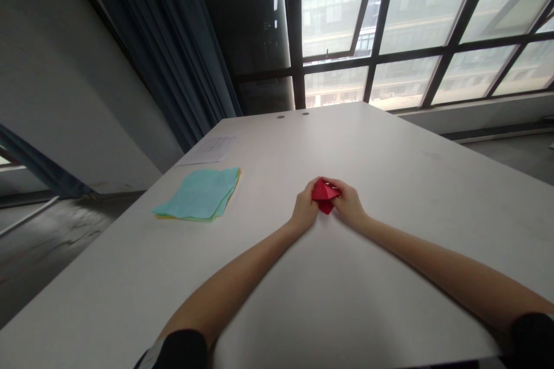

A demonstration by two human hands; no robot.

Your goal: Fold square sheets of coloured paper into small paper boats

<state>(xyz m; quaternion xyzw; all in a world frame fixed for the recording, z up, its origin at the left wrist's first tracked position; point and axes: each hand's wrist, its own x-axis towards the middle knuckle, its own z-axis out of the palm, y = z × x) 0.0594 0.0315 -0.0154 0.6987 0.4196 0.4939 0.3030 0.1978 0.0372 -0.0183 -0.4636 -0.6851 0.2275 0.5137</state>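
Observation:
Between my two hands is a small piece of folded red paper [324,191], with a peaked top and a flap pointing down towards me. My left hand [305,206] grips its left side, fingers curled round the edge. On the other side my right hand [348,203] pinches the right edge, its thumb and fingers closed on the paper. Both hands are low over the white table [277,277], and parts of the fingers are hidden behind the red folds.
To the left lies a loose stack of coloured paper sheets [199,193], light blue on top with green and yellow edges below. A printed white sheet [208,150] is behind it. Beyond the table are a dark blue curtain [173,40] and framed windows [407,23].

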